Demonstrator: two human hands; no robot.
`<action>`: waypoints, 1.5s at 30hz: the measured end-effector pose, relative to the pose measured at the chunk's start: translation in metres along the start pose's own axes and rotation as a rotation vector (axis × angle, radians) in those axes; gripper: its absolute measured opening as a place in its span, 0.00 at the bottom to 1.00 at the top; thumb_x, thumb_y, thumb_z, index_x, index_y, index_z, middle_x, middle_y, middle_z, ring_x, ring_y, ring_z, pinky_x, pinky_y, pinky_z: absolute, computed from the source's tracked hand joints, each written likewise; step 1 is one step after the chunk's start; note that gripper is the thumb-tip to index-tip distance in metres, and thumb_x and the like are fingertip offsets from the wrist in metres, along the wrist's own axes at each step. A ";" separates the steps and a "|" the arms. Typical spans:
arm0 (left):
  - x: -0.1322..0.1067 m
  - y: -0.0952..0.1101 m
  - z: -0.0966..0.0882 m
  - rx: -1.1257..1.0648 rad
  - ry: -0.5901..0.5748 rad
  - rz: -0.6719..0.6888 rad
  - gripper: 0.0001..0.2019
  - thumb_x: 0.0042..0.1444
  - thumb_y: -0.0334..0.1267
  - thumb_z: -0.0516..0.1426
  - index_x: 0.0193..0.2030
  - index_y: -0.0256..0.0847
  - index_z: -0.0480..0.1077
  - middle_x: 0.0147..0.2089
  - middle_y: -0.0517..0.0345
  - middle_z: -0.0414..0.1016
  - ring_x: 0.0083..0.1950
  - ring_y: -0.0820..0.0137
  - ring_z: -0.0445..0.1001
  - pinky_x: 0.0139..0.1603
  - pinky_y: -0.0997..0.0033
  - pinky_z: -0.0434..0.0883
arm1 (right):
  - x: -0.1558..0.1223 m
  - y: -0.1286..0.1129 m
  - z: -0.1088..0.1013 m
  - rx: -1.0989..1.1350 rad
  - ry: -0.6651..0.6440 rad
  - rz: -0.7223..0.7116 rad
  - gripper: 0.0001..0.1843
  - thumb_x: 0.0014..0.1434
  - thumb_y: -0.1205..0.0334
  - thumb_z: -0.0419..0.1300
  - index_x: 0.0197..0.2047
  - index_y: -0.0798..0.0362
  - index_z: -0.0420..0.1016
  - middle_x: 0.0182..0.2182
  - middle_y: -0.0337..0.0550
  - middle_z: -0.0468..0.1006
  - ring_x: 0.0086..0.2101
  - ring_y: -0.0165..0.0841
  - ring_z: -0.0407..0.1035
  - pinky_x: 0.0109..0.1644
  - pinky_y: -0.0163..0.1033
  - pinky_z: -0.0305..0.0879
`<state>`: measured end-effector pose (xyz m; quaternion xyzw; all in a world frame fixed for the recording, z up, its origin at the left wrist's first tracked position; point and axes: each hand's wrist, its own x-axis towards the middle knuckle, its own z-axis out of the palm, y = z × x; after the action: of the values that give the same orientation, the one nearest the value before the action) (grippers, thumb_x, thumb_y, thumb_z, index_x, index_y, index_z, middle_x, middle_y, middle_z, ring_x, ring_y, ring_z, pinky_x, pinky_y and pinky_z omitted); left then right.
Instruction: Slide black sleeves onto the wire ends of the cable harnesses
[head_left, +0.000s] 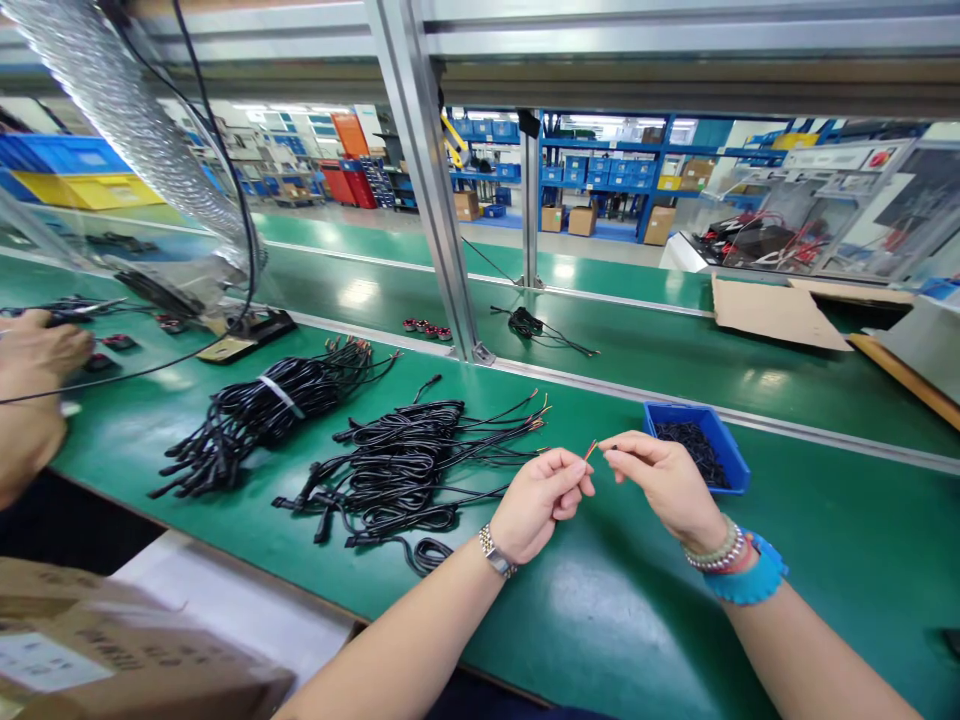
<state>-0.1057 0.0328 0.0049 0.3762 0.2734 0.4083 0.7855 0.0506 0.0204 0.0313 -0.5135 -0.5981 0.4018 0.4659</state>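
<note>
Long green desk (622, 640) crosses the view, cardboard box (127, 660) at near left edge. A co-worker's hand (37, 370) works at far left among small black parts. 2 black cable bundles (262, 410) lie on the desk, 1 bound with a white tie, the other just left of the person's hands. Blue tray (660, 412) sits just beyond the right hand (667, 485), holding small black pieces (694, 455). Left hand (540, 505), watch (495, 550) on wrist, and right hand, beaded bracelets (716, 550) on wrist, are both closed in a pinch on a short wire (590, 451) with an orange-red tip, held up between them, clear of the desk.
</note>
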 end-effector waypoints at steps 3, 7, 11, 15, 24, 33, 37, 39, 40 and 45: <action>0.001 -0.002 0.000 0.026 0.020 0.006 0.12 0.46 0.41 0.61 0.29 0.34 0.65 0.23 0.60 0.67 0.18 0.84 0.53 0.17 0.80 0.44 | 0.001 0.003 0.001 0.108 0.106 0.028 0.12 0.49 0.58 0.61 0.36 0.56 0.74 0.22 0.39 0.71 0.23 0.27 0.64 0.30 0.36 0.62; 0.001 -0.004 0.001 0.054 0.020 0.017 0.11 0.47 0.40 0.60 0.29 0.34 0.64 0.23 0.60 0.67 0.18 0.84 0.52 0.17 0.80 0.45 | 0.002 0.005 0.003 0.202 0.123 0.026 0.12 0.48 0.59 0.62 0.35 0.56 0.73 0.26 0.42 0.74 0.23 0.27 0.66 0.29 0.36 0.64; 0.001 -0.005 0.000 0.072 0.020 0.026 0.11 0.48 0.40 0.59 0.29 0.34 0.64 0.24 0.60 0.67 0.18 0.84 0.52 0.17 0.81 0.45 | 0.000 0.003 0.000 0.170 0.102 0.027 0.11 0.50 0.59 0.60 0.35 0.57 0.74 0.25 0.42 0.75 0.24 0.28 0.67 0.31 0.37 0.64; 0.002 -0.005 0.000 0.081 0.017 0.024 0.10 0.48 0.39 0.59 0.29 0.34 0.64 0.24 0.60 0.67 0.18 0.84 0.52 0.17 0.81 0.46 | 0.000 0.002 -0.001 0.131 0.107 0.021 0.10 0.50 0.59 0.60 0.35 0.56 0.75 0.24 0.41 0.74 0.24 0.27 0.66 0.31 0.36 0.64; 0.001 -0.004 0.002 0.089 0.032 0.026 0.11 0.47 0.40 0.60 0.28 0.35 0.64 0.23 0.60 0.67 0.18 0.84 0.52 0.17 0.80 0.46 | -0.002 -0.002 0.000 0.063 0.014 0.080 0.11 0.50 0.58 0.60 0.32 0.57 0.74 0.22 0.40 0.72 0.22 0.26 0.63 0.26 0.33 0.62; 0.002 -0.008 -0.003 0.209 0.133 0.076 0.12 0.43 0.40 0.62 0.25 0.35 0.64 0.22 0.63 0.66 0.20 0.81 0.58 0.19 0.80 0.55 | -0.001 -0.003 -0.002 0.015 -0.043 0.134 0.10 0.47 0.59 0.61 0.31 0.57 0.75 0.23 0.41 0.74 0.21 0.26 0.64 0.26 0.33 0.62; 0.002 -0.007 -0.003 0.212 0.150 0.101 0.11 0.43 0.38 0.62 0.25 0.36 0.64 0.23 0.63 0.66 0.21 0.81 0.60 0.19 0.80 0.57 | -0.001 -0.003 -0.002 0.057 0.129 0.052 0.10 0.47 0.58 0.62 0.30 0.57 0.75 0.23 0.41 0.74 0.23 0.27 0.66 0.28 0.35 0.64; 0.002 -0.006 -0.002 0.216 0.144 0.099 0.10 0.44 0.38 0.61 0.25 0.36 0.64 0.23 0.63 0.66 0.21 0.81 0.60 0.19 0.80 0.57 | 0.000 -0.003 -0.002 0.061 0.157 0.036 0.10 0.47 0.58 0.62 0.30 0.56 0.75 0.22 0.41 0.74 0.23 0.28 0.66 0.28 0.35 0.65; 0.002 -0.006 -0.002 0.217 0.144 0.095 0.11 0.43 0.38 0.62 0.25 0.36 0.63 0.23 0.63 0.66 0.21 0.81 0.60 0.19 0.80 0.57 | 0.000 -0.003 -0.002 0.063 0.160 0.031 0.10 0.47 0.58 0.62 0.30 0.56 0.75 0.22 0.41 0.74 0.23 0.28 0.66 0.29 0.35 0.65; 0.002 -0.006 -0.001 0.212 0.139 0.070 0.12 0.42 0.39 0.62 0.25 0.36 0.63 0.23 0.63 0.66 0.21 0.81 0.60 0.19 0.80 0.57 | 0.001 -0.003 -0.001 0.070 0.146 0.033 0.11 0.47 0.57 0.62 0.31 0.57 0.75 0.23 0.42 0.74 0.23 0.28 0.66 0.29 0.36 0.66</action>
<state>-0.1029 0.0324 -0.0014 0.4373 0.3556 0.4296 0.7055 0.0514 0.0207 0.0342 -0.5347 -0.5396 0.3916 0.5193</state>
